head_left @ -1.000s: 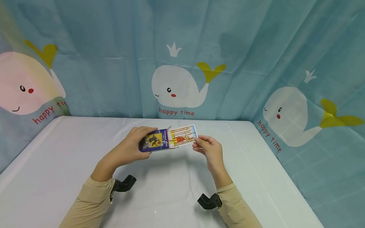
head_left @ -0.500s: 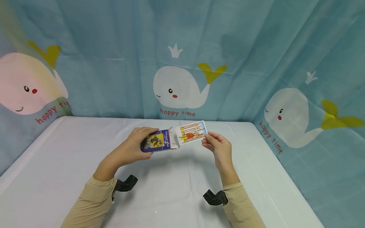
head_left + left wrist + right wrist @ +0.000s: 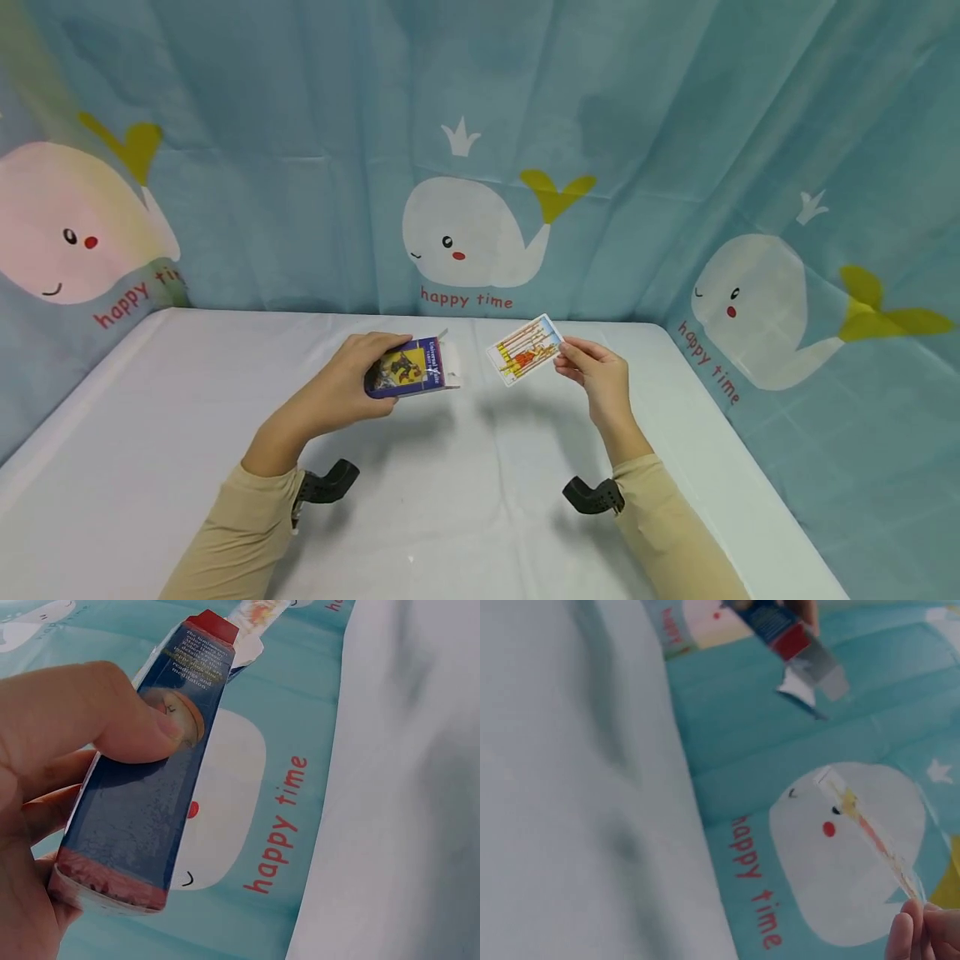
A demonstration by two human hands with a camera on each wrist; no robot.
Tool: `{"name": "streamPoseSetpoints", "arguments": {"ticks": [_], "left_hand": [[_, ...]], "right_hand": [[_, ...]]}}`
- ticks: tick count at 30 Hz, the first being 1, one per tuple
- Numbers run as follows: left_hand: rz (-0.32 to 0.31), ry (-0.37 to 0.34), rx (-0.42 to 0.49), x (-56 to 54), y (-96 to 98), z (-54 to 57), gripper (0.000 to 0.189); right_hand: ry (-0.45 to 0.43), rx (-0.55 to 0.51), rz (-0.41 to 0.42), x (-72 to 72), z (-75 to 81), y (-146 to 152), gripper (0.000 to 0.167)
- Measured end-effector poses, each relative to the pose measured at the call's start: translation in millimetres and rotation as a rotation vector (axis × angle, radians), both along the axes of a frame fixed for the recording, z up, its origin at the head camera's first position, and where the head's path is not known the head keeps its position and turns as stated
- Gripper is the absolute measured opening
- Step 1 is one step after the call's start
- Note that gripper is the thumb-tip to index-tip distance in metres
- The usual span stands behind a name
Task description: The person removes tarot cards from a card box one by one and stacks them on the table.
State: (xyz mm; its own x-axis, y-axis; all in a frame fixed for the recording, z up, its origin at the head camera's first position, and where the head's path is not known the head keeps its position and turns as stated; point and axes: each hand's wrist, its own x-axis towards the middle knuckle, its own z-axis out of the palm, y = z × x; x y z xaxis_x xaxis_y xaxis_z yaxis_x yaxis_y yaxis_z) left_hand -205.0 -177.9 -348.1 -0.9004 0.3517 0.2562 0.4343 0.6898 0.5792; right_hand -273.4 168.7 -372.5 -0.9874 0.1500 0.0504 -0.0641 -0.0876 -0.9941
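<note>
My left hand [image 3: 358,377] grips a dark blue tarot card box [image 3: 408,368] with a yellow picture on its front. The box's right end is open, its flaps sticking out. In the left wrist view the thumb presses on the narrow side of the box [image 3: 127,802], which has red ends. To the right, my right hand [image 3: 598,379] pinches a tarot card [image 3: 525,350] by its right corner, between thumb and fingers. Yellow-and-brown staves and a red figure show on the card's face. A gap separates card and box, both held above the table.
A white cloth covers the table [image 3: 450,517]. Behind and at the sides hangs a blue-green curtain [image 3: 300,167] printed with whales. A black camera mount sits on each wrist, the left mount [image 3: 330,483] and the right mount [image 3: 594,497].
My right hand has drawn the card out of the box and moved it to the right, tilting it more. The left hand with the box stays nearly in place.
</note>
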Motion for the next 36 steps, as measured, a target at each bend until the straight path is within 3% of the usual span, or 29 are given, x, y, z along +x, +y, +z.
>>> {"name": "streamPoseSetpoints", "arguments": {"ticks": [12,19,28,36], "left_hand": [[0.010,0.005,0.008,-1.5,-2.7,0.8,0.077],[0.010,0.007,0.012,-0.9,-4.2,0.5,0.077],[0.008,-0.013,0.016,0.9,-3.7,-0.1,0.076],[0.005,-0.013,0.013,0.6,-2.8,0.7,0.076]], "right_hand": [[-0.039,0.245,0.085,-17.3,-1.4,7.6,0.035],[-0.082,0.301,0.154,-28.8,-11.2,7.4,0.032],[-0.144,0.467,0.234,-40.9,-21.1,5.4,0.030],[-0.165,0.493,0.313,-53.4,-35.7,8.6,0.027]]}}
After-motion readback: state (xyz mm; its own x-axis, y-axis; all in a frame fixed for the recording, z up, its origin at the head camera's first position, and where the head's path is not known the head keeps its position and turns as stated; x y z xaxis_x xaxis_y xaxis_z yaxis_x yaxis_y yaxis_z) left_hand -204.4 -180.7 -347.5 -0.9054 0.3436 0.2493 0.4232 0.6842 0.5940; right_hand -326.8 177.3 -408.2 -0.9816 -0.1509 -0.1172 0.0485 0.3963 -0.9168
